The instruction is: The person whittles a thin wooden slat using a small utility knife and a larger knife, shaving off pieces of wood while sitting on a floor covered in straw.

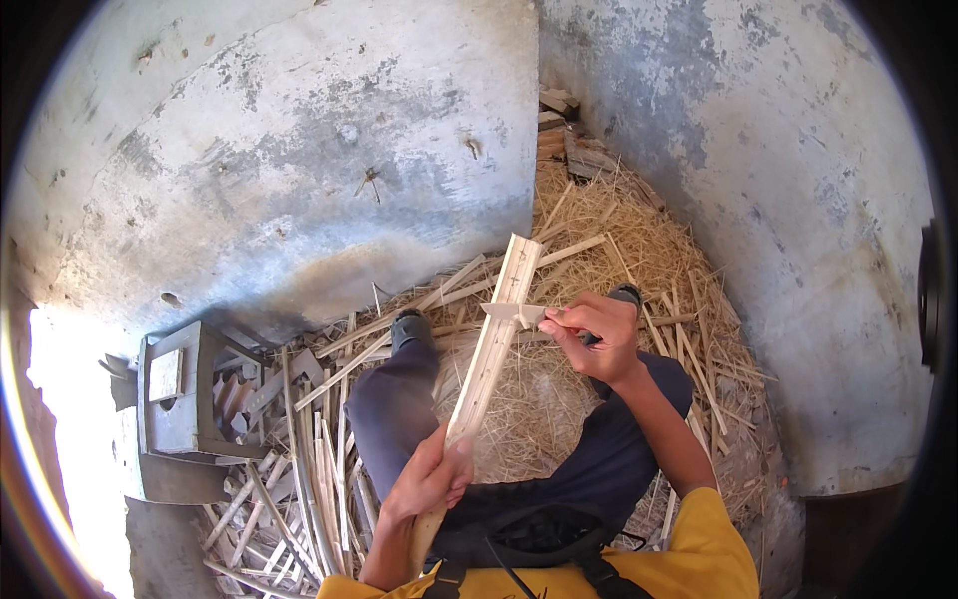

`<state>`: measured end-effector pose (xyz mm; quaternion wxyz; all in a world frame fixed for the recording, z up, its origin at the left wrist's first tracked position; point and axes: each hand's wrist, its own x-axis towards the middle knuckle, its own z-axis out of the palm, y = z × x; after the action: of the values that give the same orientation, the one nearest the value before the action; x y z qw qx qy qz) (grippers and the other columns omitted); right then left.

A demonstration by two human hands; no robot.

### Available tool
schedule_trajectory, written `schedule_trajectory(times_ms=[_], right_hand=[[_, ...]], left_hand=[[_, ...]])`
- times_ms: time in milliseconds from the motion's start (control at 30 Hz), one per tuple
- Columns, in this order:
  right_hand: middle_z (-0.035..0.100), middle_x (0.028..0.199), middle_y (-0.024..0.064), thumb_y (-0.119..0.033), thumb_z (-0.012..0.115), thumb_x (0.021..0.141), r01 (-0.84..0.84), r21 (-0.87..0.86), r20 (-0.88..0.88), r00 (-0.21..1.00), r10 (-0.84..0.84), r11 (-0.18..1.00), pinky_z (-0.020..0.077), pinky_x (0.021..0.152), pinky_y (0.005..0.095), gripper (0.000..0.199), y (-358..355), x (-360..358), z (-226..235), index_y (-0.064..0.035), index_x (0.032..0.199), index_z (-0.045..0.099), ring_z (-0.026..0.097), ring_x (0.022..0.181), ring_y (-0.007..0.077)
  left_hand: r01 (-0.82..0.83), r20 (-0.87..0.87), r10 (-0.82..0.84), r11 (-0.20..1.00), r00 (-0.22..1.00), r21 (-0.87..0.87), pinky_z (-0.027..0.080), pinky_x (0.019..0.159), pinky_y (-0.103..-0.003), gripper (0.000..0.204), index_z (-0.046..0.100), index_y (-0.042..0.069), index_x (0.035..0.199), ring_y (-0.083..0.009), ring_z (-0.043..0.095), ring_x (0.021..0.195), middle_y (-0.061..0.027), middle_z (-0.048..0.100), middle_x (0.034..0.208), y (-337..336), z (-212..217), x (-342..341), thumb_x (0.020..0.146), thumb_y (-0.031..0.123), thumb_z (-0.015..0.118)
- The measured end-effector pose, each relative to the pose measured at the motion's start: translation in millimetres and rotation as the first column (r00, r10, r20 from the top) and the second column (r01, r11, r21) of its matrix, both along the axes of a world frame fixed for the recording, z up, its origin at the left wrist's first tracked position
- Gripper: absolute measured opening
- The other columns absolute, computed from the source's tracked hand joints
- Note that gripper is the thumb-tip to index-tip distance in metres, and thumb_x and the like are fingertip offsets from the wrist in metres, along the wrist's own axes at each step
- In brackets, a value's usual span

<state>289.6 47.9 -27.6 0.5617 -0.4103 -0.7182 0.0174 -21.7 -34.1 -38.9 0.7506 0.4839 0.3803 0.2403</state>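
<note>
Yellow sleeves at lower edge. Left hand (pixel 431 479) closed around lower end of a long pale wooden slat (pixel 489 351), which slants up over the lap between the legs. Right hand (pixel 597 336) closed on a small knife (pixel 516 313), blade apparently touching the slat's upper part. Straw and shavings (pixel 639 250) cover the floor; loose wood strips (pixel 299 469) left.

A grey concrete block (pixel 178 399) sits at the left beside loose wooden slats (pixel 299 479); straw (pixel 639 250) heaps against the far plastered walls (pixel 329 130).
</note>
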Motion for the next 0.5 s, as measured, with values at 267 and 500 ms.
schedule_trajectory(times_ms=[267,500], right_hand=[[0.065,0.064,0.0018,-0.015,0.087,0.089,0.083,0.059,0.024,0.996,-0.084,0.995,0.0387,0.047,0.0313,0.013,13,9,-4,-0.0077,0.083,0.078,0.056,0.05,0.0127],[0.055,0.07,-0.004,-0.018,0.078,0.1,0.467,-0.291,-0.24,0.809,-0.536,0.835,0.0301,0.057,0.0269,0.02,39,113,3,-0.0043,0.087,0.073,0.043,0.063,0.0041]], left_hand=[[-0.027,-0.069,0.03,0.999,0.997,0.046,0.044,0.046,-0.026,0.037,0.046,0.0,0.149,-0.0084,0.048,0.052,0.0004,0.049,0.068,-1,-1,-1,0.116,0.018,0.046],[0.035,-0.252,-0.03,0.999,0.967,0.014,0.046,0.046,-0.028,0.032,0.057,-0.002,0.125,-0.0094,0.051,0.05,-0.0016,0.055,0.066,-24,5,-35,0.116,0.028,0.051]])
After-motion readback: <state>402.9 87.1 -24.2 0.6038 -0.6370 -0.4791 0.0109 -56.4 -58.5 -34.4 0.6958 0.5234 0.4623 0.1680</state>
